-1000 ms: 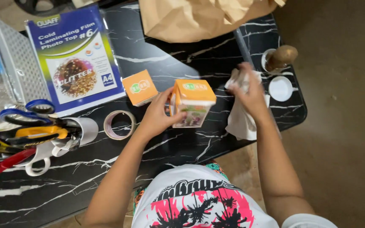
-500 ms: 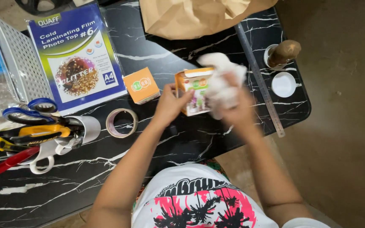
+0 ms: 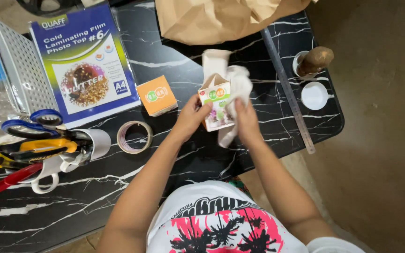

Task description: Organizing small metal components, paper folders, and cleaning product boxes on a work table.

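Above the black marbled worktop [image 3: 174, 187], the left hand [image 3: 191, 117] has its grip clamped on a small printed carton [image 3: 216, 105]. The right hand [image 3: 245, 117] pinches a white cloth [image 3: 237, 86] against the carton's side. An orange box [image 3: 156, 95] and a tape roll [image 3: 134, 137] lie just to the left.

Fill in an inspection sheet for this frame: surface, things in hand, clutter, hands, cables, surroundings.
Surface: black marble-look table, white veins.
Things in hand: small open carton; white cloth against it.
Clutter: orange box, tape roll, laminating film pack, scissors in a mug, metal ruler, brown paper, white lid.
Hands: left hand grips the carton; right hand presses the cloth on it.
Cables: nothing seen.
Surroundings: brown floor.
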